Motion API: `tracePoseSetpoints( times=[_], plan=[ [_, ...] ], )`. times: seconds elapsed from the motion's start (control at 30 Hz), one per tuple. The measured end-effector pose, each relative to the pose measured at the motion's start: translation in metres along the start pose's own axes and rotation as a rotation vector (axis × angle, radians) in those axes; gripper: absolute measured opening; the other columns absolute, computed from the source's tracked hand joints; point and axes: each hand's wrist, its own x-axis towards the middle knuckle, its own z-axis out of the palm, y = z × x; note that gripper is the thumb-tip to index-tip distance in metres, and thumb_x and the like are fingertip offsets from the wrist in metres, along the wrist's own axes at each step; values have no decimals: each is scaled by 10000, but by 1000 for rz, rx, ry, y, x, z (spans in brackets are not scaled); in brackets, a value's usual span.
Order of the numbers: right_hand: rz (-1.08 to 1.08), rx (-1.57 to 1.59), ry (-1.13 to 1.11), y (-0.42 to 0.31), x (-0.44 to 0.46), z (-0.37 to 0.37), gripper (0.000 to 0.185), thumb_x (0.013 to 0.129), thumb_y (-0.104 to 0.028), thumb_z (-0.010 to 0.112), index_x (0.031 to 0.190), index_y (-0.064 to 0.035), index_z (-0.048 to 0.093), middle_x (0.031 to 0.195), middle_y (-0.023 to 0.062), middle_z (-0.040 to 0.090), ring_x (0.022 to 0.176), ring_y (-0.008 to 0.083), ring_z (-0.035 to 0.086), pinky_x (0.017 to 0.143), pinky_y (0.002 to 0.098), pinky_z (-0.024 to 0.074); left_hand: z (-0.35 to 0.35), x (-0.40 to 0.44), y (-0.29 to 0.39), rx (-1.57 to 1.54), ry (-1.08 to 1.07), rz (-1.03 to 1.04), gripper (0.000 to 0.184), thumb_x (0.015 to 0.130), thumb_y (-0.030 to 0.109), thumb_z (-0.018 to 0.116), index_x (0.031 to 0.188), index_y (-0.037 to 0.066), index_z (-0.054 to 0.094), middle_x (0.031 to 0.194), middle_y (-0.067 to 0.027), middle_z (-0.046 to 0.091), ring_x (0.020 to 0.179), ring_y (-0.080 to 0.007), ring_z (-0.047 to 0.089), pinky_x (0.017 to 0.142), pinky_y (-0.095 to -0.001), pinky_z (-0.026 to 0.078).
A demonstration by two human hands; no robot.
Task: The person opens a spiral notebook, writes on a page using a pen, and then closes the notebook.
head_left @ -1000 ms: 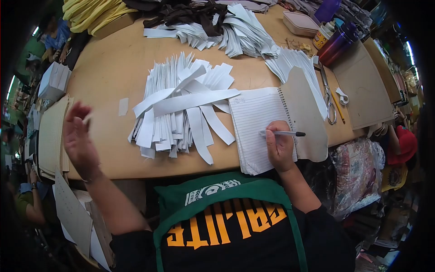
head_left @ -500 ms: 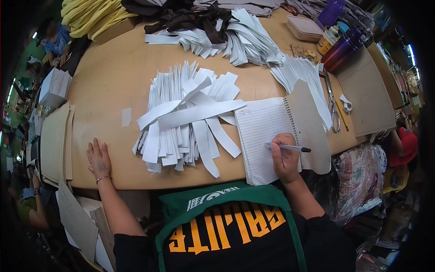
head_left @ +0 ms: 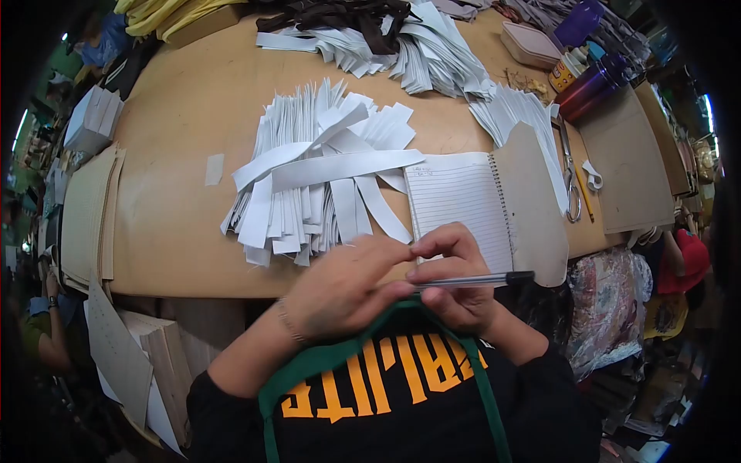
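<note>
My right hand [head_left: 463, 289] is closed around a clear pen [head_left: 478, 280] whose black cap end points right. It is over the table's front edge, close to my body. My left hand [head_left: 340, 285], slightly blurred, meets it from the left. Its forefinger touches the right fingertips and its thumb lies at the pen's left end; whether it grips anything is unclear. Just beyond the hands lies a spiral notebook [head_left: 455, 201], open at a lined page with a few written lines at the top. Left of the notebook is a pile of white fabric strips [head_left: 309, 170].
More white strips [head_left: 440, 58] and dark fabric [head_left: 347, 19] lie at the back. Scissors [head_left: 570, 174], a yellow pencil [head_left: 587, 197], a purple bottle [head_left: 590, 89] and a pink box [head_left: 529, 45] are on the right. Cardboard sheets [head_left: 89, 220] stand at the left edge.
My left hand has lifted off the table and moved right to meet my right hand. My right hand has left the notebook page and come towards my body with the pen.
</note>
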Motion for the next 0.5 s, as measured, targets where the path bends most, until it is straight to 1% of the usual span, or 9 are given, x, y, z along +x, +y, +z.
tracePoseSetpoints(
  times=[0.03,0.07,0.13,0.17,0.23,0.27,0.37,0.5],
  plan=[
    [22,34,10,-1,-3,2,176,812,-192,599,894,-37,608,955,134,475,866,211,485,739,293,420,10,3,-2,-75,-132,-71,270,874,152,470,1089,-8,498,999,-126,568,940,-227,547,820,-306,420],
    [123,128,36,-4,-8,3,191,803,-201,615,884,-28,611,969,131,465,891,212,473,768,297,411,20,2,-5,-228,-151,-125,277,886,185,452,1089,2,498,997,-132,565,934,-248,545,815,-312,420],
    [150,57,11,-2,-15,0,196,802,-199,618,886,-21,609,972,128,463,899,214,469,780,301,405,38,-3,-10,-535,-191,-232,301,910,250,416,1088,21,496,993,-145,560,921,-290,542,806,-325,421],
    [162,22,-3,0,-19,-2,199,802,-197,620,886,-18,609,973,126,462,902,215,467,785,302,402,45,-6,-11,-599,-189,-234,311,918,258,401,1095,20,494,1001,-137,558,936,-277,540,819,-316,415],
    [198,74,12,1,-22,1,215,816,-219,602,881,-14,604,965,116,471,900,213,466,806,299,383,53,-12,-11,-726,-177,-244,333,932,275,371,1109,18,488,1018,-122,554,965,-251,534,846,-300,403],
    [226,99,22,1,-23,3,219,822,-226,594,880,-15,603,958,112,476,901,211,466,812,296,377,50,-12,-10,-718,-230,-227,366,938,300,349,1121,12,479,1025,-108,550,984,-207,522,861,-284,392],
    [274,200,24,2,-25,3,230,836,-242,573,883,-18,596,928,96,494,905,200,467,827,292,366,50,-11,-11,-733,-288,-244,367,939,295,351,1119,-1,473,1010,-106,549,963,-194,521,858,-279,392],
    [363,300,37,3,-31,1,223,851,-238,553,886,-20,581,892,74,513,895,183,472,819,293,371,52,-13,-11,-727,-298,-313,373,942,299,347,1107,-10,475,980,-87,546,934,-156,508,850,-265,390]
  ],
)
